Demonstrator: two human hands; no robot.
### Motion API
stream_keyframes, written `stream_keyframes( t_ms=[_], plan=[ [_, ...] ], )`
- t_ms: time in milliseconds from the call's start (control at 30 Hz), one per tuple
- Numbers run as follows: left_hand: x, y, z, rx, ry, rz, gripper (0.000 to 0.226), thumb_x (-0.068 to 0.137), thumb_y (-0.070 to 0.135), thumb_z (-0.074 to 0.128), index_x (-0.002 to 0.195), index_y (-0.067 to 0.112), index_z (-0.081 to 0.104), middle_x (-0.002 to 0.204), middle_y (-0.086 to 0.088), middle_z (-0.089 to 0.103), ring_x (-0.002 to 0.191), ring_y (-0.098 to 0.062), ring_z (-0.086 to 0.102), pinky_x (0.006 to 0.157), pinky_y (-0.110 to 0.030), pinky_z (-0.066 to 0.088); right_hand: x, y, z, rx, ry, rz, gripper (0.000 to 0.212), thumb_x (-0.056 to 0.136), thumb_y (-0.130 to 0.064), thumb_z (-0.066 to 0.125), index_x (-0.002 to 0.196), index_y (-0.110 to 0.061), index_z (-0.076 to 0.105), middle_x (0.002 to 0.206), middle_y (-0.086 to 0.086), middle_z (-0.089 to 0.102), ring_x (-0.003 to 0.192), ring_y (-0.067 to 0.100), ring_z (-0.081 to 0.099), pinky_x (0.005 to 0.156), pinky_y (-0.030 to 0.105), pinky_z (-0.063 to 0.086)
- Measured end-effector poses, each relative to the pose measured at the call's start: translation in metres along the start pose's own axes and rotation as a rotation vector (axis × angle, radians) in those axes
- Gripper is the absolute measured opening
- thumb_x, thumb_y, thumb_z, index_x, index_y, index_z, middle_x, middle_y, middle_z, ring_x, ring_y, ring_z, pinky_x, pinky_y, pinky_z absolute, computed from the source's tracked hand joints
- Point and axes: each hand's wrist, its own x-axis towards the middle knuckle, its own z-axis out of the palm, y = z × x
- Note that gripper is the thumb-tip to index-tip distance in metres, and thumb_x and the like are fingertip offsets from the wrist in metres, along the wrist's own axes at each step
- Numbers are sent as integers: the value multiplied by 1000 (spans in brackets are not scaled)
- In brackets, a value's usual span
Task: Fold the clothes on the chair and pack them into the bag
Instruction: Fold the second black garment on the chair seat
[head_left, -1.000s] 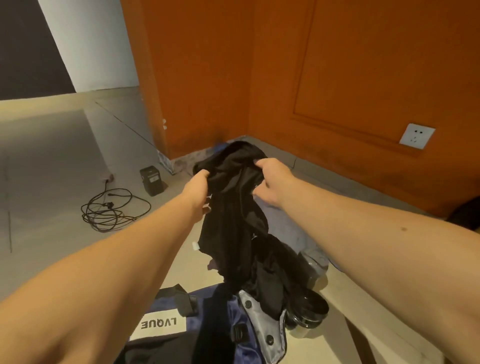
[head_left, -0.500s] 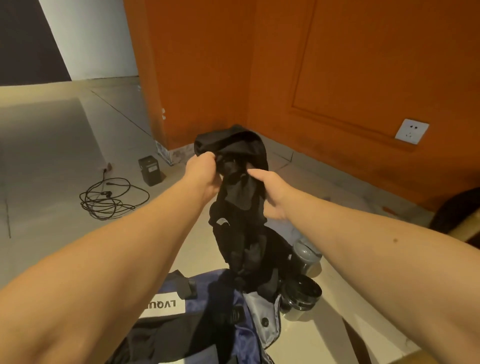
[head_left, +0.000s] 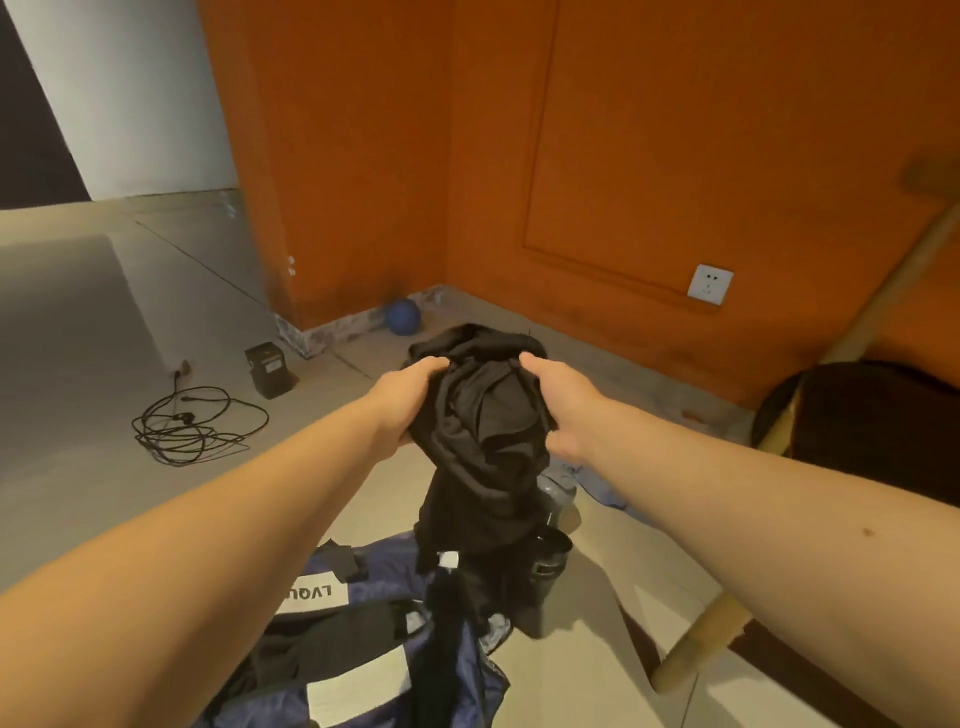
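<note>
I've got the black garment (head_left: 483, 431) bunched between both hands: my left hand (head_left: 410, 400) and right hand (head_left: 566, 410) each clutch its upper edge. The rest hangs limp below them, down to the open navy duffel bag (head_left: 384, 582). It looks light and floppy, so I'd take it by its corners. A dark tumbler (head_left: 550, 558) crowds the bag below my right hand, and the chair (head_left: 857, 415) stands further right.
</note>
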Motion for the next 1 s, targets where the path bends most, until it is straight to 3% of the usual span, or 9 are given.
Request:
stream_keyframes(
  t_ms=[100,267,400,533,567,700,867,933,1000],
  plan=[
    [-35,-2,21,109,-182,30,46,90,51,71,120,16,68,108,-5,77,102,-27,72,94,-40,59,-61,2,-16,34,124,-1,86,80,-65,63,153,-22,44,158,5,45,142,34,46,117,60,34],
    [-91,10,68,315,-233,176,56,83,36,83,128,8,64,110,-9,76,95,-27,75,85,-40,62,-192,-4,-48,-6,268,-51,70,104,-48,50,162,-19,24,167,3,25,153,28,26,124,48,24],
    [-132,23,107,502,-281,275,79,72,47,83,134,5,58,120,-11,71,103,-28,70,97,-45,57,-270,-1,-82,-21,187,-50,54,95,-45,66,138,-13,56,138,11,63,121,31,64,101,46,52],
    [-142,11,150,456,-348,252,118,49,69,80,146,8,50,139,-11,62,121,-33,62,101,-42,53,-308,14,-126,11,155,-77,59,84,-43,78,132,-13,64,130,11,69,116,33,69,108,48,49],
    [-157,10,160,432,-363,243,117,51,71,81,147,10,50,141,-9,61,123,-32,61,104,-44,51,-315,20,-136,38,152,-84,53,87,-40,77,130,-12,66,128,12,71,115,33,69,107,48,49],
    [-189,-5,200,422,-392,191,71,86,54,75,141,12,58,130,-6,68,112,-28,66,98,-40,53,-329,51,-179,127,220,-91,39,93,-28,71,128,-11,66,120,12,74,110,33,71,105,49,51],
    [-212,-18,235,491,-446,182,59,93,53,66,136,14,61,130,-1,67,115,-24,63,107,-40,46,-333,70,-217,134,375,-59,64,78,-32,80,137,-19,61,139,7,63,123,34,62,108,53,48],
    [-216,-20,245,552,-479,191,52,95,54,64,132,17,61,125,3,68,111,-21,64,104,-38,47,-333,72,-225,140,416,-49,62,81,-33,79,139,-20,59,145,6,58,131,33,56,111,53,45],
    [-212,-25,250,567,-521,177,62,90,61,65,135,19,59,125,4,69,111,-21,67,103,-42,51,-328,77,-233,161,454,-48,60,87,-32,75,142,-20,56,149,5,55,136,32,52,114,52,43]
  ],
)
